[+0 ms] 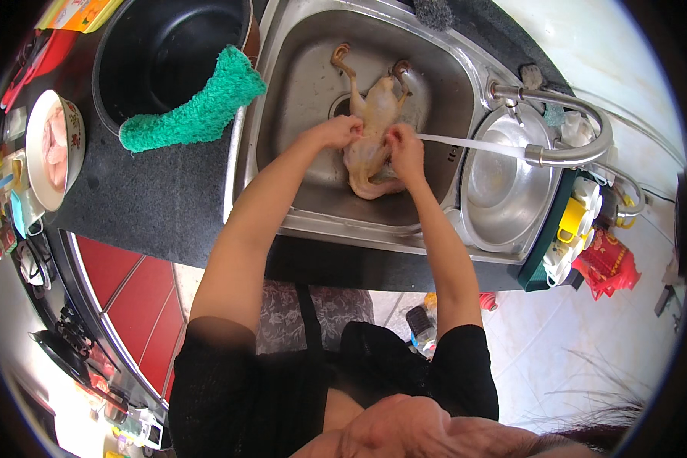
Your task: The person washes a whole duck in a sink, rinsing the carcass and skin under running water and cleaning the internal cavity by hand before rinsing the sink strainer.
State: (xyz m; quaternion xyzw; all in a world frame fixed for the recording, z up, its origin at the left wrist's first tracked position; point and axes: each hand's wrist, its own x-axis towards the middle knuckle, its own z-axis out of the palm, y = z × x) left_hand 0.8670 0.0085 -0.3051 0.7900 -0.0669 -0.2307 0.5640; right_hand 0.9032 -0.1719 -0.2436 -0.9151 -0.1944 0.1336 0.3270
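Note:
A whole plucked chicken [379, 111] lies in the steel sink [301, 72], feet toward the far wall and its neck end bent round at the near side. My left hand [340, 131] is closed on the left side of its body, fingertips pinching the skin. On the opposite side my right hand [406, 155] grips the bird with curled fingers. Water [469, 143] runs in a white stream from the curved faucet [599, 130] and meets my right hand. The drain [342, 107] is partly covered by the chicken.
Left of the sink stands a large black pot [172, 53] with a green cloth [198, 111] over its rim. Farther left is a bowl [75, 141] of pale raw meat. A metal basin [504, 221] rests at the right, beside cups [574, 221] on a rack.

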